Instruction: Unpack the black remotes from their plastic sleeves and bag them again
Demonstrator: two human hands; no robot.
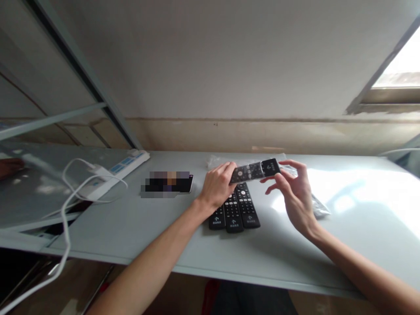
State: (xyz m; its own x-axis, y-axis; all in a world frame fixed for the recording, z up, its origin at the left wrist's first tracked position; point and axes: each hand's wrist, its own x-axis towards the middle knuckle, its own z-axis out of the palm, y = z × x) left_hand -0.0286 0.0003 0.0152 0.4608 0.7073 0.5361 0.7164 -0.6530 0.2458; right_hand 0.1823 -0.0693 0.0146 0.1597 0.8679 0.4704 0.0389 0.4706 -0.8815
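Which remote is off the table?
The remote in the left hand, held crosswise above the rest; the other three remotes lie side by side on the table.

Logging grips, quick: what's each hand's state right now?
Left hand: closed, holding the remote.
Right hand: partly spread at the remote's other end; grip unclear.

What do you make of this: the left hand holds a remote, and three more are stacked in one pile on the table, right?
Not quite: the three remotes on the table lie side by side, not piled, as the head view shows. The left hand does hold another remote.
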